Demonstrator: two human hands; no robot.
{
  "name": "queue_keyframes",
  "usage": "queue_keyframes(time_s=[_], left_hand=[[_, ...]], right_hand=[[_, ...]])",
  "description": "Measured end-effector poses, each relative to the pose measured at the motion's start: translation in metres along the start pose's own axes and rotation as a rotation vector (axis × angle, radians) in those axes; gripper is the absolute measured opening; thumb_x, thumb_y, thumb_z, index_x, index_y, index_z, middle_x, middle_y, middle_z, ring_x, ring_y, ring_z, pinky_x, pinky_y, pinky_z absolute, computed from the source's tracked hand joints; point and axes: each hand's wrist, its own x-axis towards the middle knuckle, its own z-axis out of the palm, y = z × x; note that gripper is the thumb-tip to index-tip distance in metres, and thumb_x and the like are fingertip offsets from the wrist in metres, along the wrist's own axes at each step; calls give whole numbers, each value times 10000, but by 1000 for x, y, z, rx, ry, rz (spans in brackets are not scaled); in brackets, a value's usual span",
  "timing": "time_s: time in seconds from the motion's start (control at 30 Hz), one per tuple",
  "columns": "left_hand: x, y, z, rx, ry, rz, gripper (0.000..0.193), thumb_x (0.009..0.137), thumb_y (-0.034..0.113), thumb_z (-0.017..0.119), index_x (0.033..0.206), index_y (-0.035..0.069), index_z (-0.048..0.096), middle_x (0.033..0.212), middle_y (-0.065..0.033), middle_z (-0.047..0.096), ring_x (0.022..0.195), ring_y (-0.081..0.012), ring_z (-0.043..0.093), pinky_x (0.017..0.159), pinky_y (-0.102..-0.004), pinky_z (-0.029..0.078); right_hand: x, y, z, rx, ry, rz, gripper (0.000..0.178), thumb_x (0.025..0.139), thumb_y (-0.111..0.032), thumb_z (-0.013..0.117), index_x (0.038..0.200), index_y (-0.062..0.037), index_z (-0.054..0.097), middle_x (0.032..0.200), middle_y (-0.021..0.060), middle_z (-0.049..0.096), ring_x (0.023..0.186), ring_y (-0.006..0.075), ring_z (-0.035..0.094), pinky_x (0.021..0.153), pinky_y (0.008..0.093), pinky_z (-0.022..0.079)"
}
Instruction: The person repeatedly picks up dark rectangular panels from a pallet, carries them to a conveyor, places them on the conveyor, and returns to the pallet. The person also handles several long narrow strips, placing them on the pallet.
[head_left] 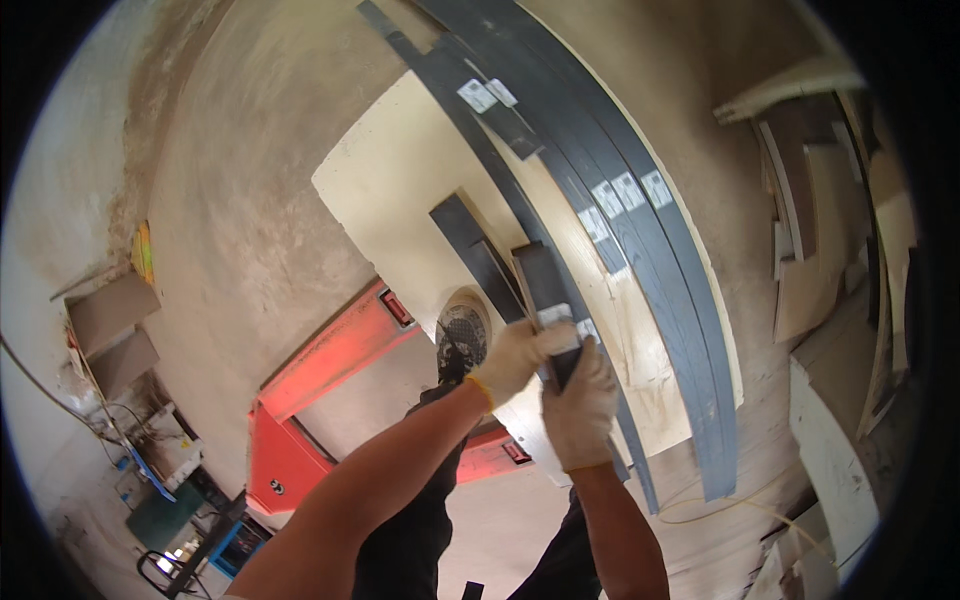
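Note:
My left hand [512, 362], in a white work glove, grips the left edge of a short dark board [541, 276] near its pale label. My right hand [583, 410], gloved alike, is closed round the near end of the same board. It is held above a large cream panel [385, 150]. Beside it on the panel lies another short dark board [468, 232], partly behind the held one. Long dark grey planks [640, 210], several with white labels, lie along the panel's right side. A short dark piece [512, 130] rests among them.
A red pallet jack [335, 345] has its forks at the panel. My shoe [462, 330] is at the panel's edge. Sheets and offcuts [815, 240] lean at the right. A thin yellowish cable [690, 518] crosses the floor. Brown boards [115, 325] and tools stand at the left.

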Motion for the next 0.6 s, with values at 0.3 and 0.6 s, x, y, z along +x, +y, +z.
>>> queue_keyframes(time_s=[0.3, 0.6], left_hand=[[26, 13, -208, -709, 179, 214, 484, 963, 392, 817, 1275, 40, 703, 1075, -105, 777, 1077, -281, 767, 980, -441, 618], [31, -17, -228, -811, 141, 49, 688, 886, 439, 887, 1371, 19, 636, 1202, -110, 734, 1108, -296, 750, 1006, -470, 617]], right_hand=[[291, -145, -2, -166, 73, -310, 795, 941, -327, 804, 1570, -7, 437, 1422, 276, 587, 1312, 455, 592, 1095, 532, 515], [409, -156, 97, -334, 373, -250, 405, 934, -198, 756, 1262, -17, 602, 1269, 207, 661, 1146, 427, 679, 959, 512, 599]])
